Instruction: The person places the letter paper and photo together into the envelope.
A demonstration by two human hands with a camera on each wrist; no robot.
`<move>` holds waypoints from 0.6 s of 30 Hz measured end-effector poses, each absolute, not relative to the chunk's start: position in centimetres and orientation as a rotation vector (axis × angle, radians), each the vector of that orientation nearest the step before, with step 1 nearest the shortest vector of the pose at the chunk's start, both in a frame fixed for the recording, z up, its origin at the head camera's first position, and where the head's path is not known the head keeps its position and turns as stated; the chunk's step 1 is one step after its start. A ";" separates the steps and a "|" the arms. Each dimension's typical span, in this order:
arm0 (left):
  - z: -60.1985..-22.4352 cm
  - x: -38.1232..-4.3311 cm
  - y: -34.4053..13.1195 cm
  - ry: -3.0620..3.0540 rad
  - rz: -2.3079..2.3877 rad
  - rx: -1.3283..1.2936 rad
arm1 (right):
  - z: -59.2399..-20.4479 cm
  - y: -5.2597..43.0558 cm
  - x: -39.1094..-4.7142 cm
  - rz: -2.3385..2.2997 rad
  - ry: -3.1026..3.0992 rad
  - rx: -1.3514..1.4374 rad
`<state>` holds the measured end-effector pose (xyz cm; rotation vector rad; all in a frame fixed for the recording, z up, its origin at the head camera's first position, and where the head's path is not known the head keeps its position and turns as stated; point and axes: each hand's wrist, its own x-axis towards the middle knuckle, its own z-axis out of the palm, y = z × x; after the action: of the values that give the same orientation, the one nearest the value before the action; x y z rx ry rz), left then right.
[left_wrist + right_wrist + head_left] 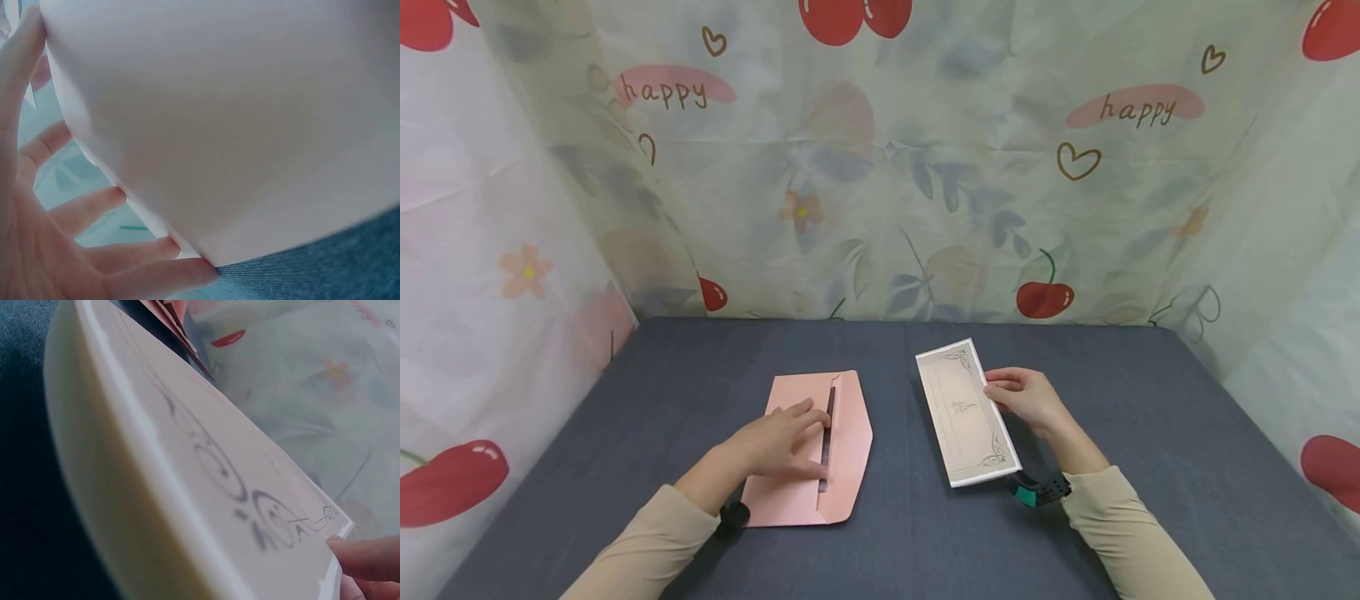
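A pink envelope [793, 500] lies on the dark cloth at left, its flap folded out to the right and a narrow dark gap showing along its mouth. My left hand [778, 442] is over it, fingers spread and fingertips touching the mouth's edge. In the left wrist view the pale envelope panel [237, 125] fills most of the frame, and the fingertips line its edge. My right hand [1026, 400] pinches the right long edge of a beige card [958, 417] with scroll corners and a small tower print. The card is tilted; its decorated face shows in the right wrist view.
A dark grey cloth [895, 550] covers the table. Printed curtains [880, 167] with cherries and flowers stand behind it and at both sides. Each wrist wears a dark band, the right one [1037, 490] with a green part.
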<state>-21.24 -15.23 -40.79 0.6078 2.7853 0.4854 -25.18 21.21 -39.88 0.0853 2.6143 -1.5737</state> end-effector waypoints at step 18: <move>-40.7 -21.1 -15.3 2.780 0.473 0.628 | -40.3 19.3 -25.4 -1.621 2.571 0.041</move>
<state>-21.15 -15.29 -40.66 0.6283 2.7802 0.4734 -25.35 19.32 -40.25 0.0415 2.5708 -1.6210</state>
